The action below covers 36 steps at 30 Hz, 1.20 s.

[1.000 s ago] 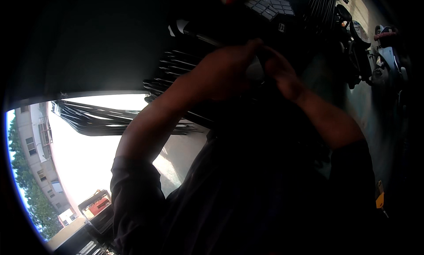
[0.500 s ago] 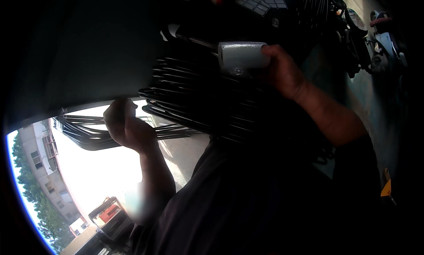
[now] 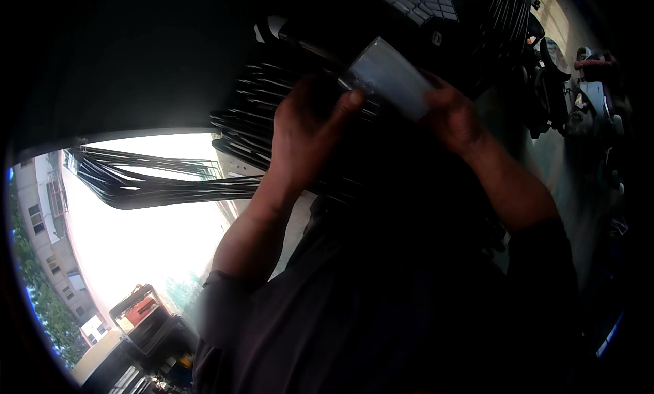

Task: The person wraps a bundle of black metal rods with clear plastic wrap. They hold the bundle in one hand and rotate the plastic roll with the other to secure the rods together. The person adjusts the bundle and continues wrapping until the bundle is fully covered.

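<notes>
A short roll of clear plastic film [image 3: 390, 77], pale and shiny, is tilted above a stack of black bars. Its lower right end is gripped by my right hand [image 3: 455, 114], fingers closed around it. Close to the roll's left end is my left hand [image 3: 300, 131], its thumb stretched out toward the film's edge and apart from the fingers. Shadow hides part of those fingers, and I cannot tell whether the thumb touches the film. The stacked black bars [image 3: 255, 97] lie beneath both hands, mostly lost in darkness.
More thin black rods, bent into a bundle [image 3: 129, 189], stick out to the left against bright daylight. White rectangular pieces [image 3: 422, 2] lie at the far side. Parked two-wheelers [image 3: 579, 101] stand at the right. An open box with red contents [image 3: 139, 312] is at lower left.
My left hand has come from the far left, where it was closed, to beside the roll, its thumb now apart. The roll in my right hand has tilted, its left end rising.
</notes>
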Available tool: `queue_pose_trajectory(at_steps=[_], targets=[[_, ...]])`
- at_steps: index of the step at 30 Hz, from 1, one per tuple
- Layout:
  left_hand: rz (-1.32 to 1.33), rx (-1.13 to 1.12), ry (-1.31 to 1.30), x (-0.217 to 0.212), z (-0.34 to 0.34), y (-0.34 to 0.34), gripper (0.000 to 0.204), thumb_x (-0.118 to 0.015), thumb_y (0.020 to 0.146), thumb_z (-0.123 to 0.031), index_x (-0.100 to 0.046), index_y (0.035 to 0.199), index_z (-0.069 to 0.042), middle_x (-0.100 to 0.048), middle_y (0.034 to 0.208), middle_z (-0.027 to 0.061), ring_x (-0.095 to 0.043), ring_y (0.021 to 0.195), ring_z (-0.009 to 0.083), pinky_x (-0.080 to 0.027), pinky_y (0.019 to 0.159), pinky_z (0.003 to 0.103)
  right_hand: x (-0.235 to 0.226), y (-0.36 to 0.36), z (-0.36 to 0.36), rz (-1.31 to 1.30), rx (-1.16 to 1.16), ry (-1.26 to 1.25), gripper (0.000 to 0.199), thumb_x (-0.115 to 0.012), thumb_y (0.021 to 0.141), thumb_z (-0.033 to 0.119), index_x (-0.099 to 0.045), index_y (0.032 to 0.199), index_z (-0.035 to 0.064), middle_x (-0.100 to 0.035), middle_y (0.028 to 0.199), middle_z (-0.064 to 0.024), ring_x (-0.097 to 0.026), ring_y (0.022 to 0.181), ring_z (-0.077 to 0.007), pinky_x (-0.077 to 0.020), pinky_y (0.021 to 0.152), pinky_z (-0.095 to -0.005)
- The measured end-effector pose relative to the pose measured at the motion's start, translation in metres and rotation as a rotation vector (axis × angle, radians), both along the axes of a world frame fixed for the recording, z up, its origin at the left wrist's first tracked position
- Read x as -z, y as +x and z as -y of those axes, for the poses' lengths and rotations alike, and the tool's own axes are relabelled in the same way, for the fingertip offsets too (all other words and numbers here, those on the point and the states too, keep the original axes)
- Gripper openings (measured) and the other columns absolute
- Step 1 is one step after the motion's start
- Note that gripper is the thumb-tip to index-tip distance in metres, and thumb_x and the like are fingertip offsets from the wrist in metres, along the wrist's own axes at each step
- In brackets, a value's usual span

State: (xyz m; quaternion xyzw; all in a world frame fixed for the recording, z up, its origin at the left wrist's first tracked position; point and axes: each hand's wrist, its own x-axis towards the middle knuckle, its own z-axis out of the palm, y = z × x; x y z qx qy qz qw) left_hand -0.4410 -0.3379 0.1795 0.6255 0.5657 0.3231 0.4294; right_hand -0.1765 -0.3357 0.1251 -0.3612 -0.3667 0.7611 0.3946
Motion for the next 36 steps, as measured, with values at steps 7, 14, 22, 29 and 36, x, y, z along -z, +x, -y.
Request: queue_pose_trajectory(at_steps=[7,14,22,29,36], targets=[[0.01,0.169,-0.074,0.011,-0.005,0.031,0.034,-0.076,0.103,-0.023,-0.069,0.125,0.002,-0.078,0.107,0.0131,-0.075,0.094,0.0185,-0.06,0.084,0.031,-0.007,-0.003,0.012,0.136,0.032,0.032,0.089,-0.082,0.086,0.037,-0.045,0.156,-0.0041,-0.062,0.137,-0.0171,-0.062,0.127,-0.0278,-0.0516,0.11,-0.0433],[0.205,0.238,-0.184,-0.007,-0.022,0.018,0.024,-0.068,0.106,-0.013,-0.071,0.126,-0.001,-0.077,0.106,0.0121,-0.074,0.095,0.0171,-0.06,0.084,0.032,-0.004,0.005,0.008,0.096,0.078,-0.017,0.074,-0.084,0.089,0.036,-0.052,0.146,0.0012,-0.067,0.126,-0.0133,-0.066,0.121,-0.027,-0.0565,0.104,-0.0463],[0.321,0.213,-0.35,-0.01,0.02,0.017,0.025,-0.07,0.102,-0.008,-0.067,0.126,0.0,-0.069,0.093,0.0039,-0.061,0.071,0.0076,-0.049,0.063,0.025,-0.007,0.018,0.003,0.389,0.198,0.032,0.088,-0.092,0.081,0.034,-0.051,0.148,-0.0046,-0.071,0.124,-0.0182,-0.073,0.113,-0.0281,-0.0568,0.103,-0.0419],[0.346,0.078,-0.51,0.012,0.043,0.031,0.04,-0.072,0.1,-0.006,-0.059,0.137,0.001,-0.069,0.095,0.0068,-0.063,0.068,0.0117,-0.051,0.06,0.027,-0.004,0.02,0.002,0.757,0.258,0.126,0.096,-0.097,0.075,0.04,-0.057,0.148,-0.0082,-0.071,0.133,-0.0247,-0.071,0.121,-0.0329,-0.0547,0.108,-0.0417],[0.042,0.488,-0.172,0.019,0.039,0.006,0.032,-0.069,0.102,-0.007,-0.063,0.133,0.0,-0.073,0.099,0.0104,-0.072,0.081,0.0151,-0.058,0.072,0.029,0.01,0.021,-0.005,0.74,-0.104,-0.063,0.072,-0.087,0.089,0.038,-0.064,0.144,-0.0014,-0.072,0.134,-0.0175,-0.066,0.128,-0.0288,-0.0492,0.112,-0.0398]])
